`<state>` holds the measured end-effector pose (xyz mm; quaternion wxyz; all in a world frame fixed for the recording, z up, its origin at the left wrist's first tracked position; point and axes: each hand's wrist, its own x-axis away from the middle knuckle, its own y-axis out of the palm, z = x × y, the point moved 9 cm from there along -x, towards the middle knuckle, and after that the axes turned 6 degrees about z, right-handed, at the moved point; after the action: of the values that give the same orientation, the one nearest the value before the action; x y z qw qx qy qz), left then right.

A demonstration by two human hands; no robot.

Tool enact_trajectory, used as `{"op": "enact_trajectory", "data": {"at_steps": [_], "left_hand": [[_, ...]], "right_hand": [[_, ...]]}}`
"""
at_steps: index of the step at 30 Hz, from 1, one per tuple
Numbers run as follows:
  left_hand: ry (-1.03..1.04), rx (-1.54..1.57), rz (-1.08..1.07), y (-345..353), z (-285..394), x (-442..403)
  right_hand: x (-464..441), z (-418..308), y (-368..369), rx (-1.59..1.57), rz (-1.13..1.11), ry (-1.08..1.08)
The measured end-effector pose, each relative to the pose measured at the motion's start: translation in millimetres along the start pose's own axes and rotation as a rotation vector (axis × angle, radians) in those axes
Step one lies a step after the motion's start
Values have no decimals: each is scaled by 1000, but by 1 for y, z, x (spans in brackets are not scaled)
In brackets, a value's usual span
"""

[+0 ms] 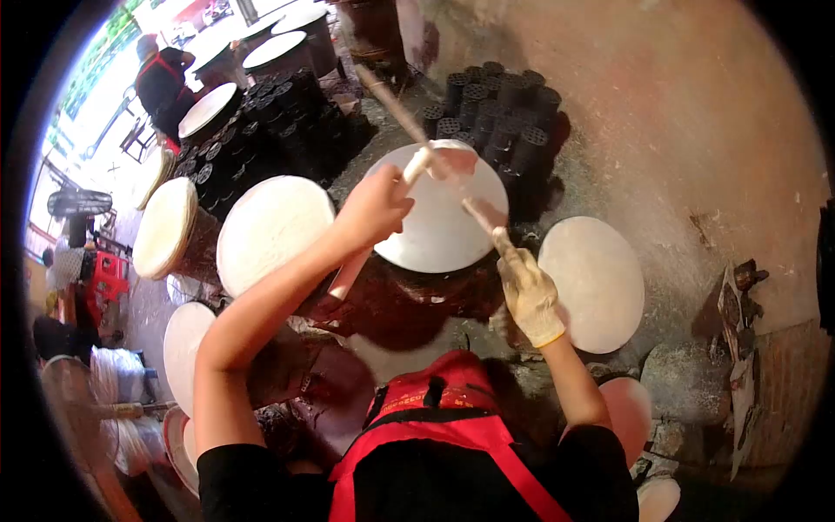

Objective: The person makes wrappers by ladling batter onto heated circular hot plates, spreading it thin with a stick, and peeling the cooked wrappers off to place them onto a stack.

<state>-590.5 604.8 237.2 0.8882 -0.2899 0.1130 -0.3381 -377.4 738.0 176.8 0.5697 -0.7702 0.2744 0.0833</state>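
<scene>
My bare left hand (378,207) is closed around a pale round rod (350,273), which slants from lower left to upper right. My right hand (529,296), in a cream work glove, grips the near end of a long wooden stick (393,103), which crosses up and left. Beneath both lies a smooth white round top (435,228) on a dark drum-like base. A blurred reddish-brown piece (454,160) shows near where the rod and stick cross; I cannot make out its kind.
Pale round discs lie left (274,230) and right (593,283) of the white top. Black cylindrical briquettes with holes (500,113) stand in stacks beyond. A person in a red apron (163,85) is at the far left. A fan (80,203) and red stool (108,277) stand left.
</scene>
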Motion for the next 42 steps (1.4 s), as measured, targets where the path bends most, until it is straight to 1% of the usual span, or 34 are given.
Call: {"op": "enact_trajectory", "data": {"at_steps": [1, 2, 4, 5, 6, 7, 8, 9, 10, 11, 12, 13, 14, 16, 17, 19, 20, 22, 23, 25, 26, 27, 29, 30, 31, 32, 34, 35, 37, 39, 40, 41, 42], "left_hand": [[74, -101, -10, 26, 16, -17], [211, -263, 66, 47, 20, -31], [166, -285, 80, 81, 15, -48], [151, -271, 97, 95, 12, -53], [113, -213, 124, 106, 5, -56], [99, -157, 191, 119, -8, -64], [22, -75, 210, 136, -30, -73], [-55, 7, 229, 149, -46, -80], [-209, 63, 164, 163, -50, -83], [-237, 117, 232, 174, -67, -88], [-246, 105, 272, 183, -80, -93], [-252, 94, 314, 188, -89, -98], [-215, -4, 414, 184, -92, -101], [-135, -198, 612, 170, -92, -103], [-89, -191, 697, 161, -95, -106], [101, -240, 829, 131, -75, -103], [89, -271, 788, 122, -79, -109], [60, -330, 705, 102, -88, -118], [47, -313, 666, 94, -92, -116], [23, -274, 594, 76, -91, -109], [86, -276, 608, 65, -82, -95], [65, -224, 631, 58, -89, -83], [27, -116, 671, 42, -105, -54], [-100, -28, 607, 39, -122, -41], [-226, 58, 538, 38, -140, -25], [-272, 200, 522, 38, -156, -8], [-354, 542, 516, 44, -178, 33], [-384, 745, 522, 47, -182, 54], [-439, 1072, 516, 56, -180, 91], [-651, 1229, 472, 71, -194, 128], [-721, 1220, 425, 74, -207, 145], [-788, 1210, 378, 75, -222, 160], [-853, 1260, 342, 72, -223, 172]], "right_hand": [[0, 33, 0, 9, -63, 135], [1, 55, -4, -29, -7, 156], [32, 120, 39, -906, -7, 559], [50, 137, 60, -1347, -9, 755], [72, 136, 74, -1841, 18, 1236], [96, 149, 98, -1786, 24, 1173], [119, 162, 121, -1729, 34, 1113], [130, 172, 137, -1611, 97, 1063], [128, 170, 140, -1484, 156, 1022], [123, 162, 126, -967, 66, 781], [105, 141, 96, -410, 50, 594], [115, 158, 133, -512, 90, 679], [125, 174, 169, -614, 139, 763], [90, 166, 172, -415, 53, 719], [73, 167, 183, -580, 120, 743], [37, 170, 205, -917, 262, 777], [30, 168, 212, -1037, 129, 936], [24, 137, 188, -1417, 21, 1186], [32, 130, 190, -1619, 69, 1276], [51, 113, 173, -1490, 242, 1205], [65, 103, 172, -1414, 291, 1302], [70, 90, 177, -1649, 360, 1260], [64, 66, 181, -1287, 302, 1350], [68, 88, 231, -1399, 373, 1236], [45, 78, 238, -1756, 414, 1421], [25, 106, 269, -1599, 519, 1141], [-5, 119, 302, -1349, 536, 879], [-25, 112, 297, -1269, 473, 885], [-38, 83, 270, -1181, 243, 977], [-34, 55, 218, -1146, -97, 1124], [-23, 55, 207, -1170, -103, 1131], [-6, 58, 196, -1173, -11, 1134], [15, 73, 198, -1169, 134, 1105]]}}
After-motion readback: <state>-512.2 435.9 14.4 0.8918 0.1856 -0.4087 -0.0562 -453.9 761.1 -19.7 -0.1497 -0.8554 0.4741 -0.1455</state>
